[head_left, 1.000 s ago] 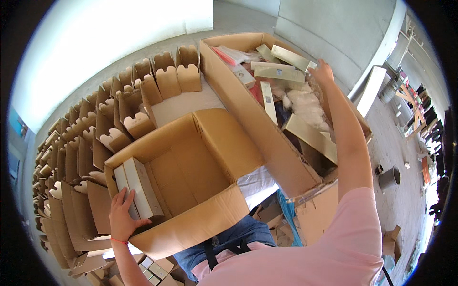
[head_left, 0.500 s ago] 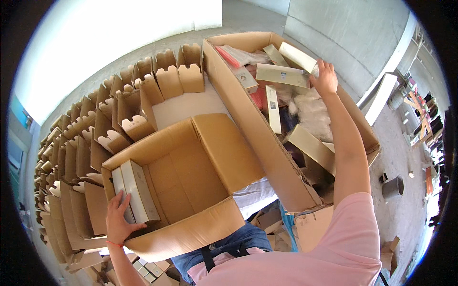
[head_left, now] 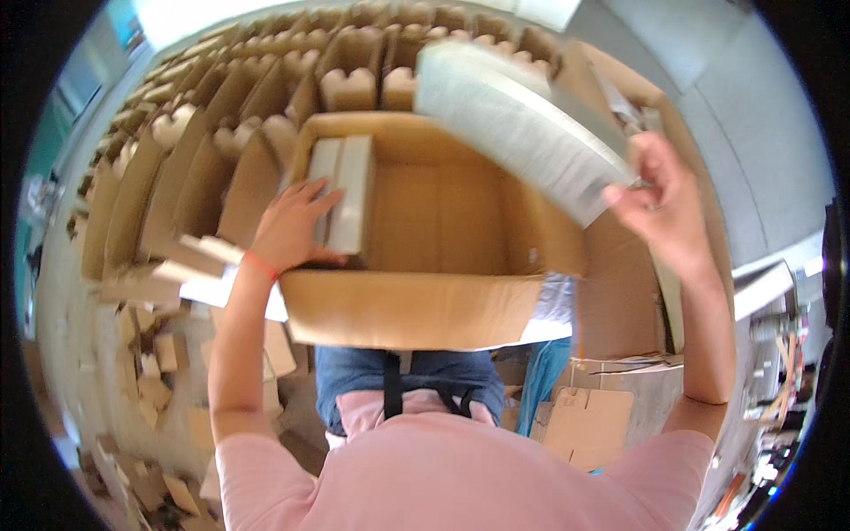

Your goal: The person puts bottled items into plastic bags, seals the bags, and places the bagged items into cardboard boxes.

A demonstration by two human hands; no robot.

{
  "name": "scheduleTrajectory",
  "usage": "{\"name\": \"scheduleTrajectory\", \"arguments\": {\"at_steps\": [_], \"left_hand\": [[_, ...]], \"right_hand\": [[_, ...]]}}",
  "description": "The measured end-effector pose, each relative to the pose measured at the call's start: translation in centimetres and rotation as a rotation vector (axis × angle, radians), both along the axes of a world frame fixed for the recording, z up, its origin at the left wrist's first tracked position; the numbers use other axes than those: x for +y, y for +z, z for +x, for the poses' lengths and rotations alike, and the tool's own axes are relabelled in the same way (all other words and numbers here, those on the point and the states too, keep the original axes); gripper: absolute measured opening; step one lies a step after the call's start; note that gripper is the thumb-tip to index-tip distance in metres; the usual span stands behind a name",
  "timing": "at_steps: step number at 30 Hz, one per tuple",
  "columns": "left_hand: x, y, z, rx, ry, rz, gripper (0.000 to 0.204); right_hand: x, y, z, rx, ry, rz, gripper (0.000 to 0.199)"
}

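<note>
An open brown carton [head_left: 425,305] stands in front of my body, with narrow white boxes [head_left: 356,199] side by side along its left wall. My left hand [head_left: 297,221], fingers spread, rests over the near left corner and touches these boxes. Up on the right, my right hand [head_left: 662,199] grips one end of a long pale box [head_left: 522,124]. That box is tilted above the carton's right side, its far end pointing to the upper left, and is smeared by motion. Most of the carton's bottom shows bare cardboard.
A large brown carton [head_left: 620,292] is at the right, its contents mostly hidden. Rows of upright cardboard boxes with notched edges [head_left: 347,80] fill the left and far side. Cardboard pieces [head_left: 164,363] litter the floor at left. A blue plastic strip [head_left: 538,380] hangs near my legs.
My right hand has lifted the long box out of the large carton and brought it leftward over the smaller one. The view has turned right to left. My left hand stays at the white boxes.
</note>
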State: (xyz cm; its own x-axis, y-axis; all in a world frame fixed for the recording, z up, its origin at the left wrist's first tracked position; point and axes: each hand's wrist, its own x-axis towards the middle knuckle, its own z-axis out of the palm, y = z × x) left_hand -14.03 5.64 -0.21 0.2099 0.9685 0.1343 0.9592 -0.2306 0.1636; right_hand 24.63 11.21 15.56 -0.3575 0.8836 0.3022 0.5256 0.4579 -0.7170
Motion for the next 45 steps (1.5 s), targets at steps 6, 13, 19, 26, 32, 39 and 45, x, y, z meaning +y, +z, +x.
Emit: {"name": "scheduleTrajectory", "arguments": {"at_steps": [6, 13, 19, 26, 32, 39, 45], "left_hand": [[-0.8, -1.1, -1.2, -0.009, -0.008, 0.077, 0.087], [-0.5, -1.6, -1.2, 0.004, -0.006, 0.095, 0.087], [-0.3, -1.7, -1.3, -0.008, -0.021, 0.121, 0.086], [-0.6, -1.8, -1.5, -0.025, -0.006, 0.110, 0.088], [-0.8, -1.1, -1.3, 0.011, -0.016, 0.078, 0.090], [0.1, 0.1, 2.1, 0.161, -0.078, 0.089, 0.096], [1.3, -0.2, 3.0, 0.069, -0.159, -0.130, 0.084]], "right_hand": [[-0.9, -8.4, -9.7, -0.454, 0.099, 0.044, 0.049], [-1.1, -14.8, -14.4, -0.426, -0.018, -0.045, 0.055], [0.7, -17.7, -17.3, -0.366, 0.354, -0.287, 0.094], [2.0, -16.8, -17.2, 0.217, 0.326, -1.146, 0.101], [3.5, -20.6, -17.4, 0.171, 0.269, -0.898, 0.068], [6.1, -21.6, -16.9, 0.172, 0.255, -0.946, 0.050], [6.6, -18.1, -17.2, -0.406, 0.351, -0.289, 0.054]]}}
